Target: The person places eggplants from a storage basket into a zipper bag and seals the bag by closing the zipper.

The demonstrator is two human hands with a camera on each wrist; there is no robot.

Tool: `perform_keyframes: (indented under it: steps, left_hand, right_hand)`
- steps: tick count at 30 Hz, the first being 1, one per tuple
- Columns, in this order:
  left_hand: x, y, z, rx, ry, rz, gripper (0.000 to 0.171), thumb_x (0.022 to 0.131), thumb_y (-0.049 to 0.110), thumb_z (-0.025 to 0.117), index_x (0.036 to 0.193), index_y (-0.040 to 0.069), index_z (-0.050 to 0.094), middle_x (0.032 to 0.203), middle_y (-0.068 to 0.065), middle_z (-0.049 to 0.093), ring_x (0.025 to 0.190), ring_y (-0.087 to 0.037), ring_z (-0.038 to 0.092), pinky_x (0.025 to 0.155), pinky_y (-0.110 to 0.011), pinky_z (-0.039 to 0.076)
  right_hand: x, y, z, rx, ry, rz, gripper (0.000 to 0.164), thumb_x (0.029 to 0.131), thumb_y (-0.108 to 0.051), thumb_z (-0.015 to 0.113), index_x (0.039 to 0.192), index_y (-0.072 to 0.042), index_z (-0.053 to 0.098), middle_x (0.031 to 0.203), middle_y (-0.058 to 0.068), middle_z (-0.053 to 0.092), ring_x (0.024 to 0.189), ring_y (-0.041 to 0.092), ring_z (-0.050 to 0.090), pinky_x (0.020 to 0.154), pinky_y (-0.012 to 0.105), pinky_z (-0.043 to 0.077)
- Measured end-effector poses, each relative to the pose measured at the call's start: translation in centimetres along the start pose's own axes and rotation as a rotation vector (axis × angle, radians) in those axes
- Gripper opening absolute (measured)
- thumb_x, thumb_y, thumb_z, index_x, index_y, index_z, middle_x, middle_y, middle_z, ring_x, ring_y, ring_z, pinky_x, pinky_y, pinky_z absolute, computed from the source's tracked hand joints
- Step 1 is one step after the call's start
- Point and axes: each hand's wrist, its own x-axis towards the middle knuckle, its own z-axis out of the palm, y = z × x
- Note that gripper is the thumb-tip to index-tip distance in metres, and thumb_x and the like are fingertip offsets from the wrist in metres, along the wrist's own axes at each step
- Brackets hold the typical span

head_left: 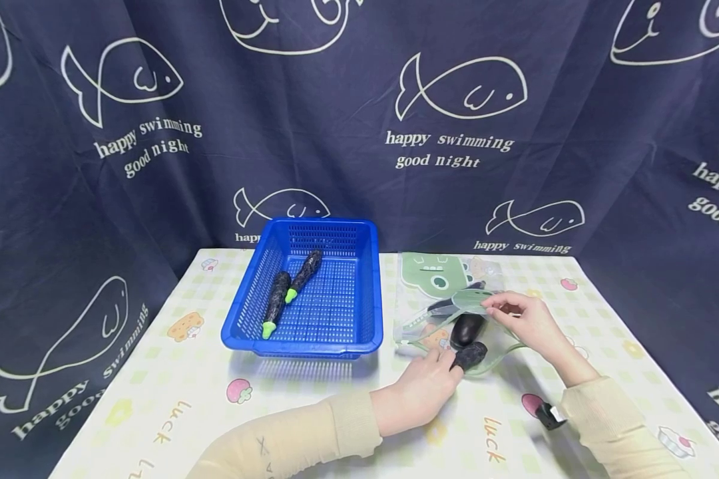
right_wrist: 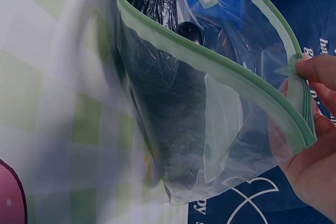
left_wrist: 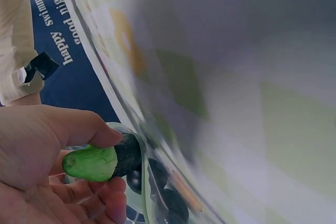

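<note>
My left hand [head_left: 419,389] grips a dark eggplant [head_left: 472,356] by its bright green stem end [left_wrist: 90,164], thumb on one side and fingers curled round the other. The eggplant's far end points into the mouth of a clear zip bag [right_wrist: 223,62] with a green rim. My right hand [head_left: 530,326] pinches that rim at one corner between thumb and fingers, and the mouth gapes wide. Other dark eggplants lie inside the bag, one glossy eggplant [head_left: 467,330] near the opening. A green cartoon print covers part of the bag lying on the table.
A blue plastic basket [head_left: 376,313] stands left of the bag, with two dark green-stemmed eggplants [head_left: 277,299] inside. The table wears a checked, printed cloth [head_left: 311,406]. A dark curtain [head_left: 335,146] with fish drawings hangs behind. A black device [head_left: 550,416] sits at the right cuff.
</note>
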Motion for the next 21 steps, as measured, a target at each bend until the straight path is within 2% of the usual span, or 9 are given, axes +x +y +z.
perform_keyframes:
  steps: [5,12,21]
  left_hand:
    - [0.2,0.0,-0.2,-0.005,-0.021,0.0,0.01,0.09,0.026,0.061,0.099,0.021,0.059,0.099,0.003,0.051,0.086,-0.011,0.049,0.053,-0.019,0.039]
    - [0.6,0.2,-0.1,0.022,-0.017,-0.007,0.009,0.09,0.025,0.061,0.098,0.022,0.059,0.096,0.003,0.049,0.082,-0.011,0.047,0.051,-0.021,0.034]
    - [1.2,0.4,0.0,0.05,0.009,-0.012,0.006,0.09,0.024,0.06,0.094,0.021,0.059,0.093,0.004,0.049,0.077,-0.01,0.045,0.047,-0.021,0.032]
  right_hand:
    - [-0.1,-0.1,0.0,0.01,0.0,-0.004,0.01,0.085,-0.007,0.068,0.095,-0.006,0.071,0.094,0.01,0.069,0.074,-0.005,0.06,0.062,0.014,0.048]
    - [-0.1,-0.3,0.1,0.012,0.001,-0.007,0.012,0.084,-0.004,0.068,0.095,-0.006,0.071,0.095,0.013,0.069,0.075,-0.004,0.06,0.062,0.014,0.048]
    - [-0.1,-2.9,-0.3,-0.003,0.007,-0.026,0.014,0.081,0.006,0.067,0.094,0.002,0.07,0.094,0.02,0.068,0.073,0.002,0.061,0.061,0.016,0.047]
